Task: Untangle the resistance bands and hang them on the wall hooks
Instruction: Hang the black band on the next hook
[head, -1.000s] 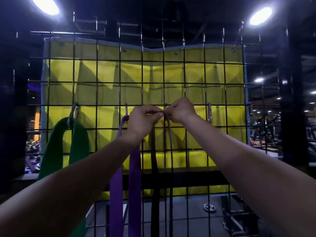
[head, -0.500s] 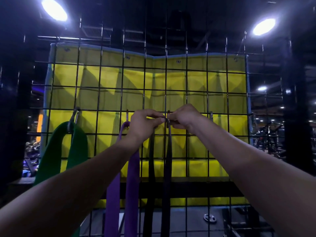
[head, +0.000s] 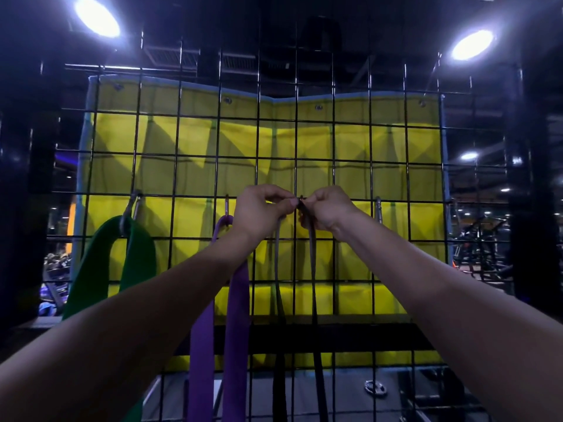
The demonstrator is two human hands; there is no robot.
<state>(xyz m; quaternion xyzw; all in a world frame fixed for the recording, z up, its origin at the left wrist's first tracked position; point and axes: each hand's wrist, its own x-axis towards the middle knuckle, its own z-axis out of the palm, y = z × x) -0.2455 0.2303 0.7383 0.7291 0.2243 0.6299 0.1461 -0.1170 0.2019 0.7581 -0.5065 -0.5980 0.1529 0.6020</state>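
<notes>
Resistance bands at the wire grid

Black wire grid wall [head: 350,141] fills the frame, with a yellow padded mat [head: 189,175] behind it. Wide green rubber band [head: 91,269] hangs at left from a metal hook [head: 129,208]. Purple flat rubber band [head: 234,315] hangs beside it. Thin black rubber band [head: 312,269] hangs at centre, its top pinched between the fingers of left hand [head: 259,210] and right hand [head: 330,210].

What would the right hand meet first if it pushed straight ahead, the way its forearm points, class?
Most likely the black wire grid, just behind the black band that the right hand pinches at its top. The yellow curtain hangs beyond; depth is uncertain.
</notes>
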